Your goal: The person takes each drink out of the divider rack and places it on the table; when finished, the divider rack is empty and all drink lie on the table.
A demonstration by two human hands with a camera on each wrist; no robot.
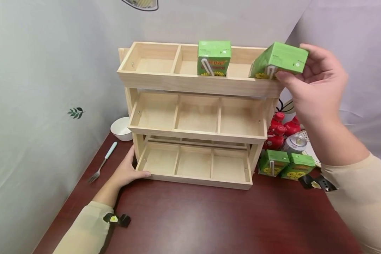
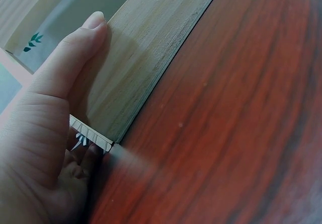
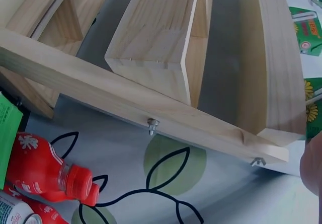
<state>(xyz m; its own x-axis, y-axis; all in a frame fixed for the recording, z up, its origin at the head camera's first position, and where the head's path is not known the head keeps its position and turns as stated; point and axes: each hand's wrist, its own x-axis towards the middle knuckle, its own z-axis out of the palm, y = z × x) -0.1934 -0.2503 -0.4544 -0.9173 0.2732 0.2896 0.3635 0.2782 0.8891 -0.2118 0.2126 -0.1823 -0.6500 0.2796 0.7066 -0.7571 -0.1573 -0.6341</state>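
Observation:
A three-tier wooden shelf stands on the table, each tier split into three compartments. My right hand grips a green drink carton, tilted at the right compartment of the top tier, its lower part hidden by the front board. Another green drink carton stands in the top tier's middle compartment. At the shelf's lower left corner, my left hand holds the bottom tier. In the left wrist view its thumb lies against the front board, with the fingers round the side.
Right of the shelf are two more green cartons, a silver can and several red bottles. A white bowl and a fork lie to the left. Patterned cloth hangs behind the dark red table.

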